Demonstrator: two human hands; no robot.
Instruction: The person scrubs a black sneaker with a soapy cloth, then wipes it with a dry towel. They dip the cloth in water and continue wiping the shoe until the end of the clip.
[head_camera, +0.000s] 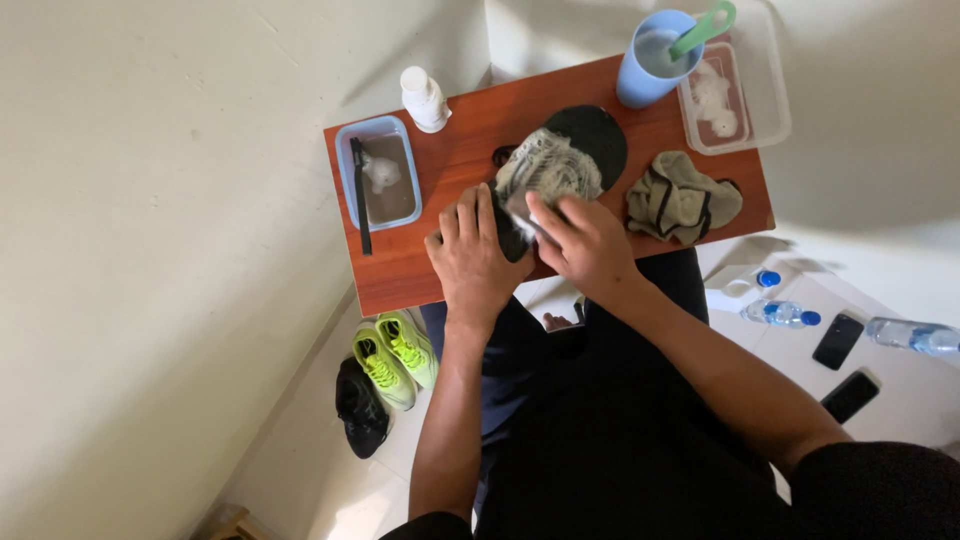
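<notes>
The fingers of the left hand lie spread and flat, pressing down on the near end of a black cap, while the fingers of the right hand curl around a small pale thing that looks like a cloth or brush head; what it is cannot be told. One cap lies there, on the reddish wooden table, just beyond the fingertips: its dark rounded brim points away from the person, and its crown is covered with greyish-white foam or netting. To the left of the left fingers stands one blue-rimmed tub of murky water with a dab of foam, and one black brush lies along its left edge. Beyond that tub, one white bottle stands upright at the far edge of the table. To the right of the right fingers lies one crumpled olive cloth with dark stripes, near the cap but apart from it. Farther beyond stand one blue cup with a green handle sticking out, and one clear tub holding foamy water just beside it. Below the table, on the floor to the left of the hands, are two neon-yellow shoes and one black shoe; to the right lie two plastic bottles with blue caps, a third bottle at the picture's edge, and two dark phones.
</notes>
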